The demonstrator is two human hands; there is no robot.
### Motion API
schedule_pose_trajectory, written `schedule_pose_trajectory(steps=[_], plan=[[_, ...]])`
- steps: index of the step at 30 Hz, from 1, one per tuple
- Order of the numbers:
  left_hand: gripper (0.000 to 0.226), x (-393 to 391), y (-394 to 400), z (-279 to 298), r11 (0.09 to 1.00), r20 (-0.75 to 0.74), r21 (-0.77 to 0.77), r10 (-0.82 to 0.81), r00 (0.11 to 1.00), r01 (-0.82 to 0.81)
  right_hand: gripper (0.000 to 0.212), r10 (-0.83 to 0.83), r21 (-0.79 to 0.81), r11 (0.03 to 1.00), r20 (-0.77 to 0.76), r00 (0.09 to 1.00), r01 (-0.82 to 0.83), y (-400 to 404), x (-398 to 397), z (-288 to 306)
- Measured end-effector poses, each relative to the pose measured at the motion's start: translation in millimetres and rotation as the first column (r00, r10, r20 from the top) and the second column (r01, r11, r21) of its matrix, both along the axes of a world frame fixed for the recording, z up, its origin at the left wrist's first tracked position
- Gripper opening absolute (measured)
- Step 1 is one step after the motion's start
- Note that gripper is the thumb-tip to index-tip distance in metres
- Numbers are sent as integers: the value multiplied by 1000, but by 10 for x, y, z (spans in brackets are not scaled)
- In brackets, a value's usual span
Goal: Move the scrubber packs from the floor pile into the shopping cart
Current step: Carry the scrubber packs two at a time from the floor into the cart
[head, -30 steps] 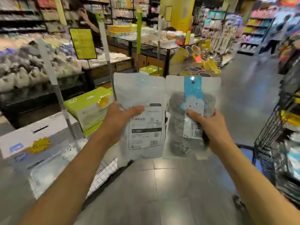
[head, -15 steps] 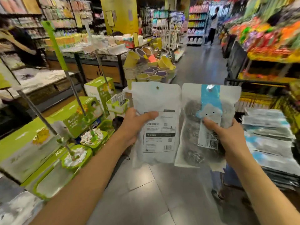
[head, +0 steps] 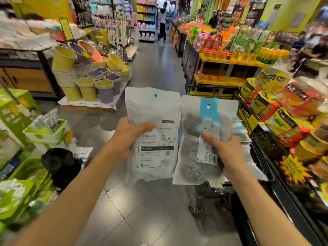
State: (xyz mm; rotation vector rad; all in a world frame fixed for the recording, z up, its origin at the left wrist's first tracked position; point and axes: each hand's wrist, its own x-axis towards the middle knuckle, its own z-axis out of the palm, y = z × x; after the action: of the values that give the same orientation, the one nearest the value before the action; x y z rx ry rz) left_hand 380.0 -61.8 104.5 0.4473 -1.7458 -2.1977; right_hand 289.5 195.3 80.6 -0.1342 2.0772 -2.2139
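My left hand [head: 126, 137] grips a white scrubber pack [head: 152, 110] by its left edge, its printed label side facing me. My right hand [head: 225, 153] grips a second scrubber pack [head: 192, 148] with a blue strip and grey steel scrubbers showing through. Both packs are held upright side by side at chest height. Behind the right pack stands the black wire shopping cart [head: 211, 87], and several more packs [head: 241, 135] lie in it. The floor pile is out of view.
Stacked yellow and purple bins [head: 96, 80] stand on a pallet at the left. Green boxes and a green basket [head: 44, 130] crowd the near left. Snack shelves [head: 276, 112] line the right. A person [head: 162, 20] stands far down the grey tiled aisle.
The view has swung to the right, bringing the aisle, snack shelves and cart more into sight. Both hands keep holding the same packs, side by side.
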Motion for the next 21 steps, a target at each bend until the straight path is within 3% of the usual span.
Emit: schedule_pose_trajectory(steps=[10, 21], plan=[[23, -1592, -597, 13, 986, 41, 19, -164, 986, 164, 35, -146, 11, 989, -3, 989, 146, -427, -1196, 113], [28, -3392, -617, -90, 956, 78, -7, -291, 954, 292, 50, -276, -26, 960, 50, 960, 277, -467, -2742, -168]])
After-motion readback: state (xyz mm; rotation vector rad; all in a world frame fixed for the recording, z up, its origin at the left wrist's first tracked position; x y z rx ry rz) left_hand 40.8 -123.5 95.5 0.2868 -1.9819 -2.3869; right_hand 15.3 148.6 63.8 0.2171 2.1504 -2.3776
